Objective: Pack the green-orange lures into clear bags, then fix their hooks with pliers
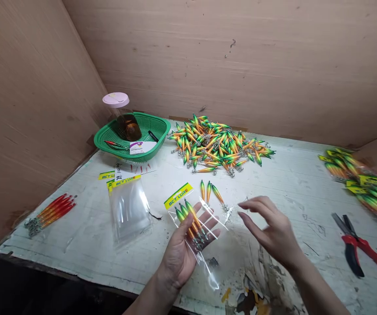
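Left hand [179,253] clasps, thumb on top, a clear bag [178,196] of green-orange lures [193,217] at the near middle of the table [89,238]; right hand [275,227], half-open and empty, hovers right of three loose lures [208,191]

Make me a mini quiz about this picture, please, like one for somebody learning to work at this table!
1. Pick one: what is holding the BCT LURE bag?
A) the left hand
B) the right hand
C) both hands

2. True or false: the pink-lidded jar is in the green basket.

3. Count: how many loose fishing lures lie between the held bag and the big lure pile?

Key: 1. A. 2. True. 3. Three.
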A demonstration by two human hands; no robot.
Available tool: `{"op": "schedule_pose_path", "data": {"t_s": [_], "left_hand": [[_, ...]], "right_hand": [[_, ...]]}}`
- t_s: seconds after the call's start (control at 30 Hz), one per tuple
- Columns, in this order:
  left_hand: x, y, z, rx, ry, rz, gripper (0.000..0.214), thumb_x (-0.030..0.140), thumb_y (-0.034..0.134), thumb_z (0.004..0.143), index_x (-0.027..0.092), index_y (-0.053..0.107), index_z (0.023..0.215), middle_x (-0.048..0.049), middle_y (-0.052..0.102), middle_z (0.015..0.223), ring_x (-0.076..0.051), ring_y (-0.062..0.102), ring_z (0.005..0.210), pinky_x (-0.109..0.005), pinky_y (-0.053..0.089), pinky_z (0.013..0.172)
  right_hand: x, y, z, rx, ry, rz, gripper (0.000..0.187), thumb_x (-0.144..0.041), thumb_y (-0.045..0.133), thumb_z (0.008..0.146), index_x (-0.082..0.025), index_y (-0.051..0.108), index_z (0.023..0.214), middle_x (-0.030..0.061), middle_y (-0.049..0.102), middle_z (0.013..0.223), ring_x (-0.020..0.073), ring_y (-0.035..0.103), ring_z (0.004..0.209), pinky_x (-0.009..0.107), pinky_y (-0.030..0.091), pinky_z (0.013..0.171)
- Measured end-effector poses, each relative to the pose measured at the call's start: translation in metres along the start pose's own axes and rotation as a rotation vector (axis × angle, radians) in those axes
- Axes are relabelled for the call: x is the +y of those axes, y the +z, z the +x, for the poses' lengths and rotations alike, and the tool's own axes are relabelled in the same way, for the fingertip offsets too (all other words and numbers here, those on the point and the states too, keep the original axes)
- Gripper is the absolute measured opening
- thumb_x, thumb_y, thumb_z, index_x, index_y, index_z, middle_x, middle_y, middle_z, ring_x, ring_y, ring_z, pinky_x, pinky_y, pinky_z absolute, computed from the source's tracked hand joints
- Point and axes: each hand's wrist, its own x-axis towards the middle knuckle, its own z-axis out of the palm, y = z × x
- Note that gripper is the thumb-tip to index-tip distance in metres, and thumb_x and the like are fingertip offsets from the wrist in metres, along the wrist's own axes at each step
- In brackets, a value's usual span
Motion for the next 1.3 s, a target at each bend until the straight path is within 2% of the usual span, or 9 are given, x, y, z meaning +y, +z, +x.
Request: {"op": "schedule_pose_path", "data": {"t_s": [0.13, 0.27, 0.4, 0.5, 0.6, 0.73, 0.93, 1.1, 1.3], "left_hand": [[0.004, 0.001, 0.002, 0.073, 0.021, 0.009, 0.032, 0.022, 0.054, 0.095, 0.009, 0.060, 0.124, -0.0163, 0.072, 0.116, -0.026, 0.072, 0.099, -0.039, 0.060, 0.085], [0.005, 0.004, 0.005, 0.125, 0.031, -0.015, 0.027, 0.020, 0.055, 0.094, 0.008, 0.065, 0.116, -0.0161, 0.074, 0.111, -0.025, 0.074, 0.093, -0.037, 0.061, 0.082], [0.010, 0.005, 0.008, 0.196, 0.057, -0.039, 0.022, 0.018, 0.058, 0.092, 0.008, 0.066, 0.110, -0.0153, 0.074, 0.108, -0.024, 0.074, 0.088, -0.036, 0.061, 0.078], [0.012, 0.004, 0.009, 0.217, 0.070, -0.047, 0.022, 0.016, 0.057, 0.091, 0.009, 0.066, 0.110, -0.0151, 0.073, 0.110, -0.024, 0.074, 0.090, -0.037, 0.061, 0.080], [0.011, 0.005, 0.010, 0.200, 0.057, -0.046, 0.022, 0.017, 0.056, 0.092, 0.010, 0.066, 0.110, -0.0144, 0.074, 0.110, -0.025, 0.074, 0.090, -0.038, 0.061, 0.080], [0.007, 0.006, 0.008, 0.137, 0.026, -0.023, 0.023, 0.019, 0.054, 0.093, 0.009, 0.067, 0.110, -0.0147, 0.074, 0.107, -0.025, 0.074, 0.089, -0.036, 0.061, 0.079], [0.002, 0.002, 0.006, 0.096, -0.006, 0.020, 0.025, 0.017, 0.055, 0.092, 0.008, 0.067, 0.112, -0.0139, 0.077, 0.097, -0.026, 0.074, 0.089, -0.039, 0.060, 0.081], [0.003, 0.005, 0.003, 0.116, 0.013, 0.020, 0.026, 0.017, 0.055, 0.092, 0.007, 0.067, 0.114, -0.0137, 0.077, 0.093, -0.025, 0.074, 0.089, -0.040, 0.058, 0.089], [0.002, 0.006, 0.002, 0.139, 0.010, 0.011, 0.031, 0.019, 0.056, 0.092, 0.007, 0.064, 0.120, -0.0145, 0.077, 0.096, -0.026, 0.074, 0.091, -0.042, 0.056, 0.093]], "right_hand": [[0.051, 0.026, 0.006, -0.153, -0.077, -0.059, 0.019, -0.021, 0.059, 0.090, -0.023, 0.065, 0.107, 0.0072, 0.067, 0.090, 0.0222, 0.062, 0.082, 0.034, 0.053, 0.067], [0.050, 0.035, 0.003, -0.161, -0.124, -0.075, 0.021, -0.018, 0.050, 0.094, -0.021, 0.065, 0.107, 0.0077, 0.065, 0.084, 0.0216, 0.059, 0.077, 0.034, 0.051, 0.064], [0.012, -0.014, -0.007, -0.165, -0.145, -0.035, 0.023, -0.018, 0.055, 0.094, -0.021, 0.062, 0.115, 0.0075, 0.065, 0.090, 0.0203, 0.060, 0.083, 0.032, 0.052, 0.067], [-0.015, -0.060, -0.015, -0.291, -0.129, 0.079, 0.025, -0.025, 0.060, 0.092, -0.024, 0.062, 0.118, 0.0066, 0.066, 0.089, 0.0198, 0.064, 0.081, 0.030, 0.054, 0.065], [-0.033, -0.074, -0.017, -0.432, -0.179, 0.184, 0.022, -0.028, 0.061, 0.093, -0.025, 0.062, 0.114, 0.0036, 0.067, 0.082, 0.0174, 0.064, 0.076, 0.027, 0.055, 0.068], [-0.045, -0.042, -0.012, -0.445, -0.190, 0.089, 0.013, -0.019, 0.057, 0.093, -0.021, 0.062, 0.105, 0.0032, 0.063, 0.079, 0.0155, 0.060, 0.074, 0.024, 0.053, 0.065], [-0.049, 0.013, -0.008, -0.113, -0.268, -0.188, 0.021, -0.009, 0.051, 0.094, -0.012, 0.062, 0.112, 0.0047, 0.059, 0.072, 0.0174, 0.048, 0.068, 0.029, 0.043, 0.058], [-0.057, 0.021, -0.009, 0.019, -0.229, -0.180, 0.033, -0.008, 0.055, 0.092, -0.012, 0.058, 0.125, 0.0033, 0.061, 0.072, 0.0167, 0.050, 0.068, 0.031, 0.041, 0.062], [-0.062, 0.022, -0.011, 0.045, -0.151, -0.081, 0.035, -0.007, 0.058, 0.090, -0.015, 0.059, 0.124, 0.0036, 0.064, 0.077, 0.0174, 0.054, 0.072, 0.033, 0.042, 0.068]]}}
